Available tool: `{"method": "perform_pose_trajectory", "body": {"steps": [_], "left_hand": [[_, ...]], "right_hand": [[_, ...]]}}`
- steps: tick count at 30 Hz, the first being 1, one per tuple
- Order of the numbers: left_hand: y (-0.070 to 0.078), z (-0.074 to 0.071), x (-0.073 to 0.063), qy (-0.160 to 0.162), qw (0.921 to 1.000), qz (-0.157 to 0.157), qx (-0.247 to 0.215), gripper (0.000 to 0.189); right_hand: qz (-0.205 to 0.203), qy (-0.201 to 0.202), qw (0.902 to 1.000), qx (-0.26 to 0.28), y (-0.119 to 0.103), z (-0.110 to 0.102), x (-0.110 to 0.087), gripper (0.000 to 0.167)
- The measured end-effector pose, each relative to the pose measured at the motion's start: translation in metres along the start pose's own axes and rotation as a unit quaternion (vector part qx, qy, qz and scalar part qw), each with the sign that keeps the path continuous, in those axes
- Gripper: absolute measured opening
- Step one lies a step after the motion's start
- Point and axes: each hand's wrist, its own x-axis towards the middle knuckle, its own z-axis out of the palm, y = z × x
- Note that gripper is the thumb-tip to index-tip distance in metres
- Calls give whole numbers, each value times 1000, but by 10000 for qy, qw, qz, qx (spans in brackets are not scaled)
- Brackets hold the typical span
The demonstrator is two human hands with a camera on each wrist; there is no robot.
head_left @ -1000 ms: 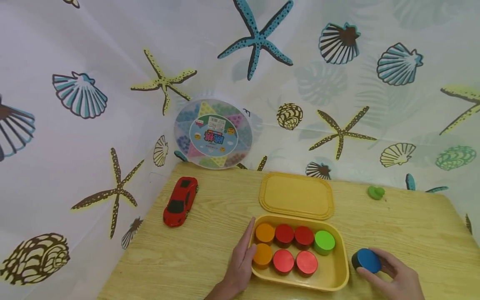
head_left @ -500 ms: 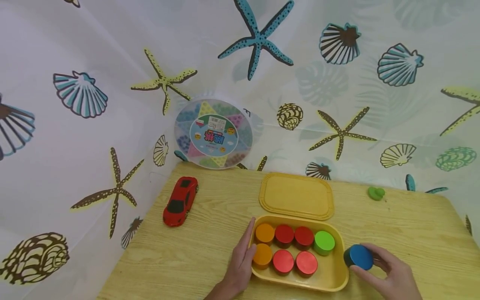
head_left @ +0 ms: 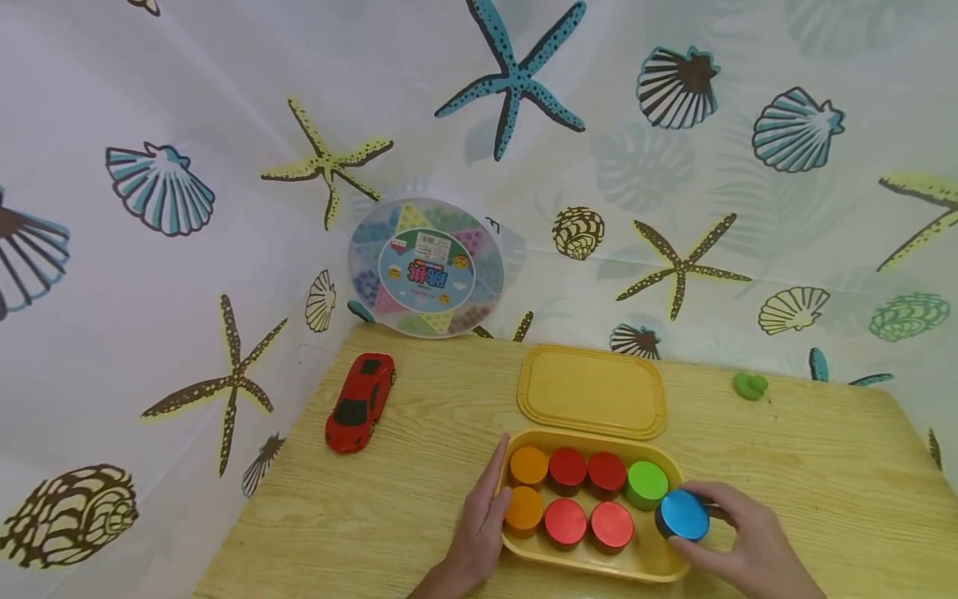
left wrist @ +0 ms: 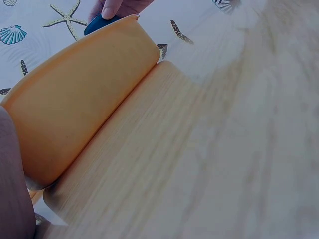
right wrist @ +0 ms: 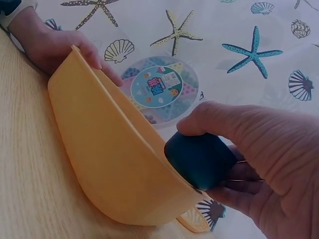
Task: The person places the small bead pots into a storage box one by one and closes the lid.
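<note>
My right hand pinches a blue round block between thumb and fingers, over the right end of an orange-yellow plastic box. Seen from the right wrist, the blue block overlaps the box's rim. At the other end, my left hand holds the box by its left wall, fingers along the outside and thumb over the rim. Inside stand two orange blocks, several red blocks and a green block, in two rows. The left wrist view shows mainly the box's outer wall.
A matching yellow lid lies behind the box on the wooden table. To the left is a red toy car; a small green toy sits at the back right. A round game box leans against the patterned cloth.
My right hand has carried the blue block leftward from the table beside the box to over its right end. My left hand and the box stay where they were.
</note>
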Motion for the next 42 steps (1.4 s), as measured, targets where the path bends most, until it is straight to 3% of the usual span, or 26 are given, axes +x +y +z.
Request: {"method": "perform_pose_trajectory", "body": {"steps": [5,14,22,28,37,42], "left_hand": [[0,0,1,-60,10000,34,-24,59],[3,0,1,22,10000,7,34,59],[4,0,0,105,9999,44,-24,58],[0,0,-1,110,9999,6,-6,58],[-2,2,-2,-53,9999,-119,8,59],[0,0,-2,3,10000,-63,-27,58]], "right_hand": [[-330,-355,9988,-28,-3,3,5,54],[-145,-1264,9898,-634,-10,6,15,57],[-312,-1710,9798,-988,-20,9,23,55],[-291,-1883,9727,-1325,-25,12,26,56],[-1163,-1662,9564,-2100,-22,17,23,41],[-985,-1864,9533,-2163,-24,19,28,38]]}}
